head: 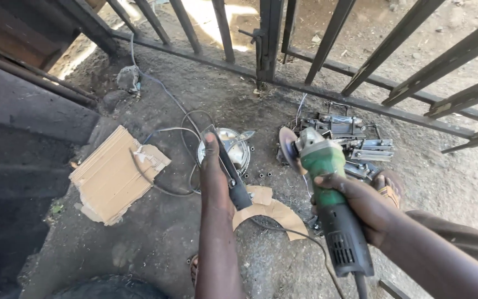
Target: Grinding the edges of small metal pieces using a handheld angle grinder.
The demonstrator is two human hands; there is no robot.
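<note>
Dirt ground (pixel 156 232): right hand (pixel 360 205) grips angle grinder (pixel 327 182), left hand (pixel 214 177) holds metal bar (pixel 229 166).

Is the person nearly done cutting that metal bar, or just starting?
Looks like just starting. Done: a pile of metal parts already lies by the gate. In hand: the left hand holds a flat metal bar up, and the right hand grips a green angle grinder. Left: the grinder's disc is apart from the bar, and no cut shows.

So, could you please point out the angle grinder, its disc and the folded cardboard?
angle grinder (pixel 325 166), head view, on its green body.
disc (pixel 289 145), head view, on its flat face.
folded cardboard (pixel 108 177), head view, on its top sheet.
</note>
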